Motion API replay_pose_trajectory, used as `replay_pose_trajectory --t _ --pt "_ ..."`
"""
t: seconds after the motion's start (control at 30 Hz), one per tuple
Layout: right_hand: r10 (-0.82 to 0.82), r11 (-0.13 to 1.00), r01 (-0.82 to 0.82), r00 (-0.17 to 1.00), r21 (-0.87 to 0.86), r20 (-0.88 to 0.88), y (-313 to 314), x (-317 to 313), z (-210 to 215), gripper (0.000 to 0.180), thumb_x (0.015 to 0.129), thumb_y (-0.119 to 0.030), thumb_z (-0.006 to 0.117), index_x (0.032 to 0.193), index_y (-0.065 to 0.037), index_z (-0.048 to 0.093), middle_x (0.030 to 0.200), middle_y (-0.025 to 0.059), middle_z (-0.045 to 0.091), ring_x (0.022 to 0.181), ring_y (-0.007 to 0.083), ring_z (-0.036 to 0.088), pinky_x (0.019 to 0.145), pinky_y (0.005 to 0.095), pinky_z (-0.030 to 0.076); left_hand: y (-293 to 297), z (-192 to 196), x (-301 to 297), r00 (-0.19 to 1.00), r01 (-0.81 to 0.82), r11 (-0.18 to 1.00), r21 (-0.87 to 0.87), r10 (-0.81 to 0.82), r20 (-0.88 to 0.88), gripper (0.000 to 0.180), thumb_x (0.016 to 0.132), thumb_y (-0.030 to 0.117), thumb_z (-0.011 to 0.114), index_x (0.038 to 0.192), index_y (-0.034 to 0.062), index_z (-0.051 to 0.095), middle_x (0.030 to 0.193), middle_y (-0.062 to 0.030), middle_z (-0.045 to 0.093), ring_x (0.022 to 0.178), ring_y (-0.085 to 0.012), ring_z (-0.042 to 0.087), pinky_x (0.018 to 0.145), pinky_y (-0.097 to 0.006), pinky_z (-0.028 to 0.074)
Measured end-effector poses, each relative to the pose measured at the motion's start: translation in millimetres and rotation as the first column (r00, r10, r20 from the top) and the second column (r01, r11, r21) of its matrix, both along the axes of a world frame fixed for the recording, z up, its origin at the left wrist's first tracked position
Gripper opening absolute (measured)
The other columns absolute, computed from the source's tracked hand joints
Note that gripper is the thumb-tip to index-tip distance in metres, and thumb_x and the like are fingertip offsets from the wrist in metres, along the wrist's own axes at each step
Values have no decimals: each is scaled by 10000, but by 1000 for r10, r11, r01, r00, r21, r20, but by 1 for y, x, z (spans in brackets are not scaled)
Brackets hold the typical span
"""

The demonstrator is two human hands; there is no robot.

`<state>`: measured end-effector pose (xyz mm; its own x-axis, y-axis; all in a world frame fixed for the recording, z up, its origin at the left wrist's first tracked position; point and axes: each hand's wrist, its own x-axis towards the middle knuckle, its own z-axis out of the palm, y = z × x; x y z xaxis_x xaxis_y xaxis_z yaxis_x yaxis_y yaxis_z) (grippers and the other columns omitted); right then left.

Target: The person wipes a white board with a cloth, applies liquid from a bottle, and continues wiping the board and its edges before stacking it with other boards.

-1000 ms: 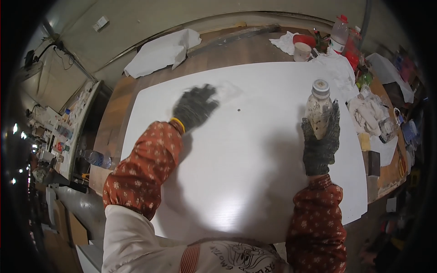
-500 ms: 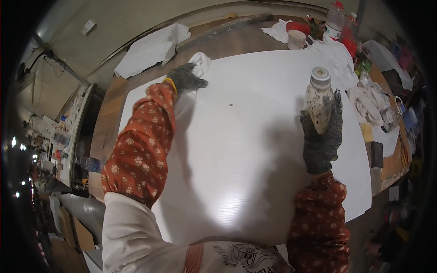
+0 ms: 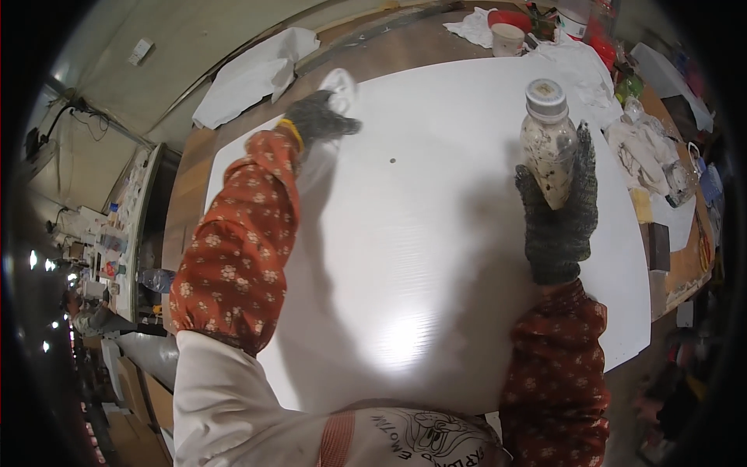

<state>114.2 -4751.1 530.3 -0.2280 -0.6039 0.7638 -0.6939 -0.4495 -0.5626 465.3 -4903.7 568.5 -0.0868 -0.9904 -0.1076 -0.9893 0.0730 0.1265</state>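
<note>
My right hand [image 3: 562, 210], in a dark knitted glove, grips a clear plastic bottle [image 3: 547, 143] with a grey cap, held upright over the right side of a white board [image 3: 436, 233]. The bottle's inside is speckled with dark bits. My left hand [image 3: 320, 118], gloved the same way, reaches to the board's far left corner and pinches a thin clear plastic sheet [image 3: 331, 97] that lifts off the board there. A small dark dot [image 3: 391, 162] marks the board's upper middle. Both forearms wear red flowered sleeves.
White cloths [image 3: 253, 74] lie on the brown table beyond the board. A white cup [image 3: 507, 39] and a red bowl [image 3: 510, 19] stand at the far edge. Crumpled rags [image 3: 646, 152], plastic and small items crowd the right side. Shelves with clutter [image 3: 109, 233] run along the left.
My left hand has moved from the board's upper middle to its far left corner and taken hold of the clear plastic sheet. My right hand stays put with the bottle.
</note>
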Motion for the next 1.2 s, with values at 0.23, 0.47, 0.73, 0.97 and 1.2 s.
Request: replay_pose_trajectory --t 0.23,0.47,0.73,0.97,1.2 --pt "4 995 -9 999 98 44 1 1 5 741 762 -151 774 1394 -32 407 1329 167 520 1169 300 538 970 399 453 2 -1 21 990 -124 992 -7 123 -64 1009 675 676 705 1349 -27 440 1316 -224 530 1213 -326 516 1020 -366 405" --pt "-44 999 42 995 -22 -89 -2 -10 -7 745 748 -226 788 1373 -28 435 1338 161 526 1125 328 560 941 413 465 130 -34 -116 833 546 713 -441 -518 193 478 877 420 585 1257 132 560 1222 -99 600 1157 -279 537 1003 -404 414" --pt "-11 1000 10 998 24 56 5 7 1 782 751 -130 794 1419 -59 393 1329 156 525 1180 270 546 1006 376 438 129 -62 90 974 -39 755 -654 175 144 542 908 484 522 1266 78 527 1201 -154 594 1119 -347 553 986 -464 411" --pt "29 1000 -29 999 4 29 2 2 -1 755 754 -106 786 1405 -41 409 1333 164 522 1206 278 524 1027 384 419 216 -38 -8 992 103 809 -578 -42 117 458 906 455 548 1215 117 554 1184 -144 595 1084 -326 548 938 -448 431" --pt "105 994 -106 989 4 103 -6 -3 -14 754 741 -81 786 1397 -35 417 1347 141 521 1210 252 524 1035 374 416 287 -70 15 986 165 821 -546 -143 82 415 966 381 451 1320 172 509 1413 -76 476 1287 -310 441 1047 -521 337"
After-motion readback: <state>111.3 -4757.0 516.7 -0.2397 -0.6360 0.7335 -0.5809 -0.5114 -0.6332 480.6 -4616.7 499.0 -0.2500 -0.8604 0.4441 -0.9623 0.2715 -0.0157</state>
